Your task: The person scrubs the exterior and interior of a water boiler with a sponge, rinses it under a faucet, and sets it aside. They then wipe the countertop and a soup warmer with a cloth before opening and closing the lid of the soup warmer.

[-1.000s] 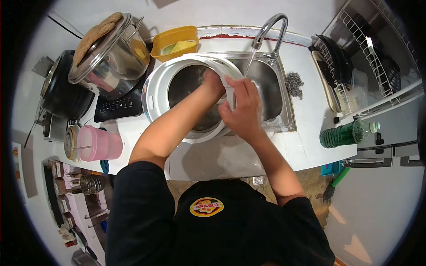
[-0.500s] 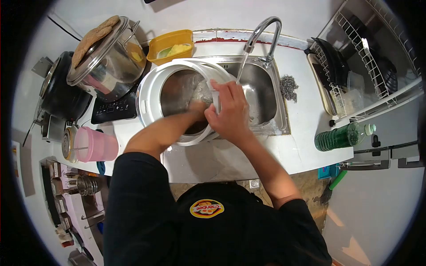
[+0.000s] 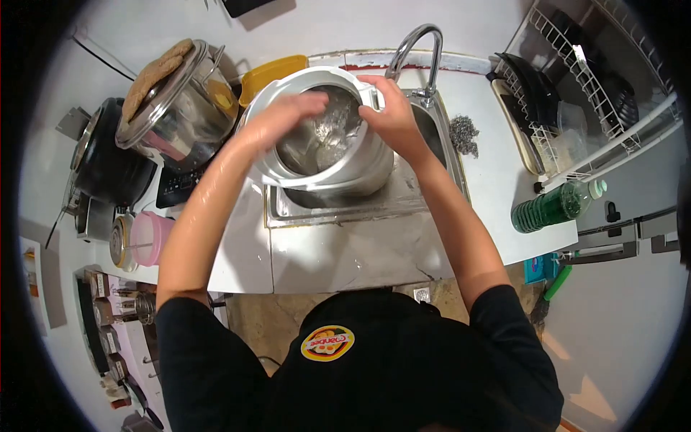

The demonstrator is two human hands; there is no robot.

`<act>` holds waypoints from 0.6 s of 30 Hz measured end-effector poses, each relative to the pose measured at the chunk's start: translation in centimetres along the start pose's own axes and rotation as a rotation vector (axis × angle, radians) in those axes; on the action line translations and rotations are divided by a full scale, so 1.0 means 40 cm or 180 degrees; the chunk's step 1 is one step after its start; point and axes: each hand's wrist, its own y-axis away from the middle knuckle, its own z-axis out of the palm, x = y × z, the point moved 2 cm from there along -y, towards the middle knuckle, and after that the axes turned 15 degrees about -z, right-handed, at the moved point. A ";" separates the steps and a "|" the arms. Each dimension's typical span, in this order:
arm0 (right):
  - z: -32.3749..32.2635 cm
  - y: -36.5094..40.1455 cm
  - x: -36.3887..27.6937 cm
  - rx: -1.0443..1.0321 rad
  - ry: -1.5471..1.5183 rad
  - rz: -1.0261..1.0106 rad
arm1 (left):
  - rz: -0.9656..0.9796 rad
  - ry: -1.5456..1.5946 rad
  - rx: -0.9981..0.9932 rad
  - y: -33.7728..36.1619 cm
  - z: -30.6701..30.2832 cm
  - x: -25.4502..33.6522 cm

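Observation:
A large pot with a wide white rim (image 3: 268,167) is tilted toward me over the metal sink (image 3: 288,213). Water (image 3: 332,133) sloshes inside its shiny interior. My right hand (image 3: 392,119) grips the white handle on the pot's right side, fingers over the top and thumb toward the inside. My left hand (image 3: 284,119), blurred by motion, is over the pot's left rim with its fingers stretched toward the opening and nothing seen in it. Its forearm glistens wet. Behind my right hand rises the curved faucet (image 3: 425,32); its spout end is hidden.
To the left stand a steel pot (image 3: 183,108) with a lid, a black pot (image 3: 111,158) and a pink container (image 3: 150,234). A yellow basin (image 3: 266,75) is behind the pot. Steel wool (image 3: 464,135), a green bottle (image 3: 551,209) and a dish rack (image 3: 554,155) are right.
My left hand has come out of the pot to its left rim. The pot is raised and tipped more toward me, still held at the handle by my right hand.

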 end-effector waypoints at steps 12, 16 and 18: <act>0.011 0.042 0.200 0.2060 -0.0480 0.0264 | 0.0474 -0.2790 0.1773 -0.052 0.278 0.052; -0.048 0.117 0.194 0.1449 -0.0463 0.1271 | 0.0177 -0.2740 0.0932 -0.119 0.332 0.087; -0.037 0.192 0.323 0.0710 0.0143 0.0862 | 0.0090 -0.2337 0.0394 -0.215 0.308 0.075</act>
